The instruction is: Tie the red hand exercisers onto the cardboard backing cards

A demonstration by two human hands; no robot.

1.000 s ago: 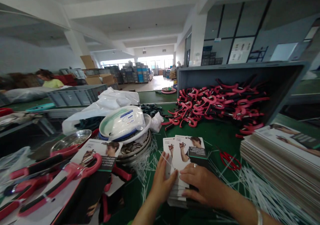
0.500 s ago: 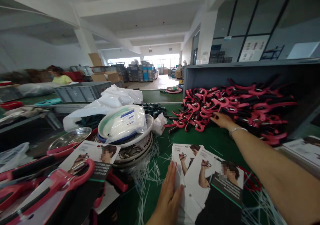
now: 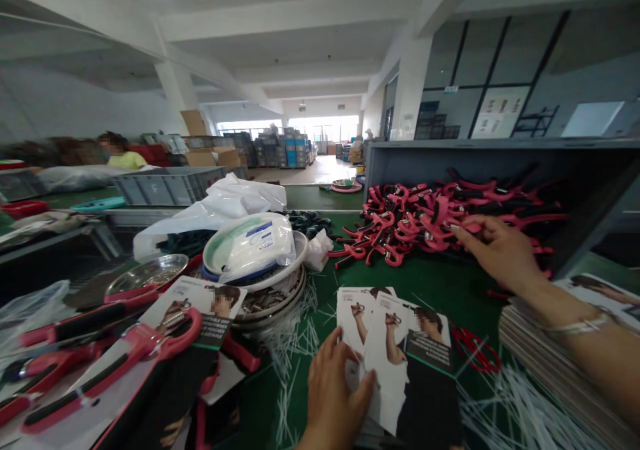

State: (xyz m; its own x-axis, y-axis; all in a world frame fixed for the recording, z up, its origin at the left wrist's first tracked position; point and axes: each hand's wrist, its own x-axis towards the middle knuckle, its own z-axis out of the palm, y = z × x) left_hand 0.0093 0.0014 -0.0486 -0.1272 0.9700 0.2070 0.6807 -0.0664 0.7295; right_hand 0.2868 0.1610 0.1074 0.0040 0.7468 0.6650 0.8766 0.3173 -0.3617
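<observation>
My left hand (image 3: pixel 335 393) is curled at the left edge of the printed cards (image 3: pixel 383 397), its thumb and fingers gripping them. Those white and black cards overlap on the green bench and show a photo of an arm. At the heap of pink and black hand grip strengtheners (image 3: pixel 393 223), my right hand (image 3: pixel 505 253) has thumb and fingertips closed on one hand grip strengthener (image 3: pixel 441 211), partly hidden among the others. At the left, more hand grip strengtheners (image 3: pixel 135 350) lie on printed cards, some fastened to them.
A grey bin (image 3: pixel 500 145) lies on its side around the heap. Clear plastic ties (image 3: pixel 300 343) are scattered midway, near stacked bowls (image 3: pixel 300 253) and a plastic bag (image 3: pixel 240 193). A thick card stack (image 3: pixel 560 363) stands right. A person (image 3: pixel 123 153) is far left.
My right hand has moved right at the heap and now pinches a hand grip strengthener. My left thumb and fingers have bent more around the cards, which have shifted slightly left in view.
</observation>
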